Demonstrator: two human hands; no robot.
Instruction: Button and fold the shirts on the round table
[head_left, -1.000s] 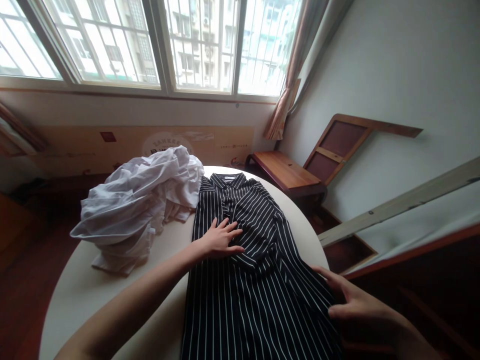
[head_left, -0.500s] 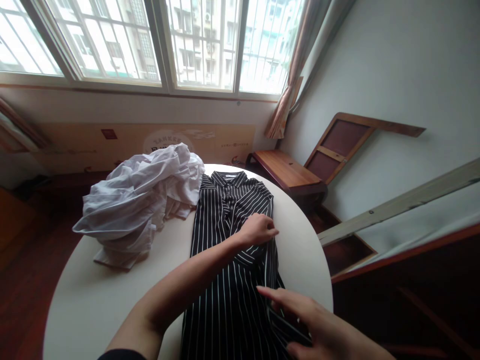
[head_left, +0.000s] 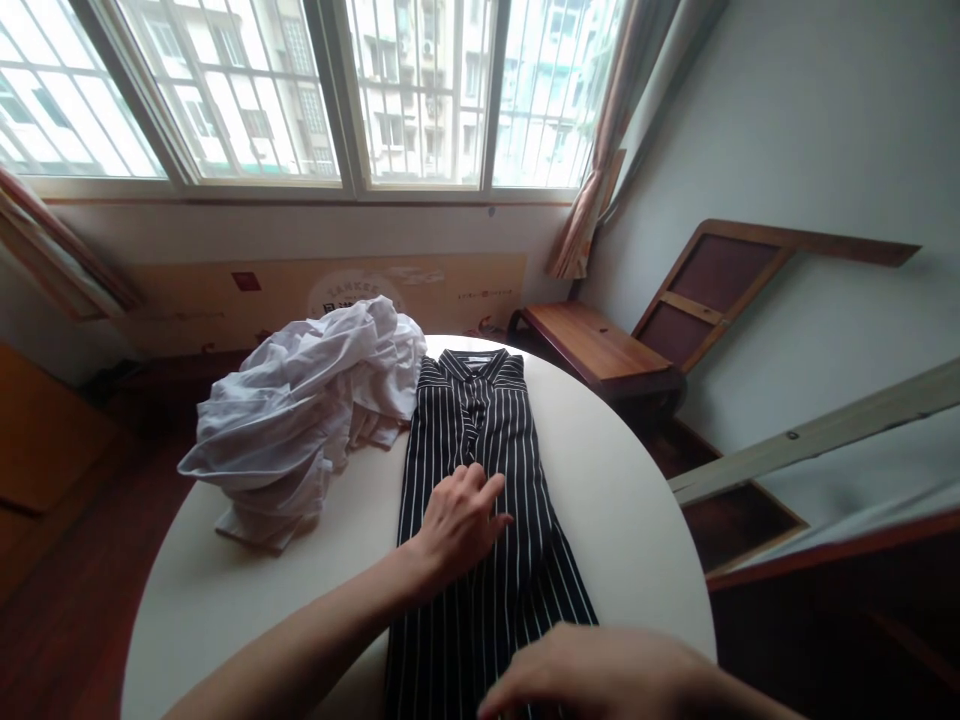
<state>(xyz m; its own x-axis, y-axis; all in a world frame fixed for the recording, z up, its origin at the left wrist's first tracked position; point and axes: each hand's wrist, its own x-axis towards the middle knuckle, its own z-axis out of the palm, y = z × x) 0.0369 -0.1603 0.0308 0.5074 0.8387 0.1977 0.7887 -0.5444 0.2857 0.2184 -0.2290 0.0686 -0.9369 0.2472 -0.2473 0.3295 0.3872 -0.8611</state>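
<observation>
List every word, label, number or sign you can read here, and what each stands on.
"ANKEE": arched on the tan panel; blurred, first letter uncertain.
Dark characters beneath it: partly covered by the white cloth, not safely readable.
Small lettering at the panel's right and left: too small.
Red patch on the panel: any marking too small.
Striped shirt, collar label: too small.
</observation>
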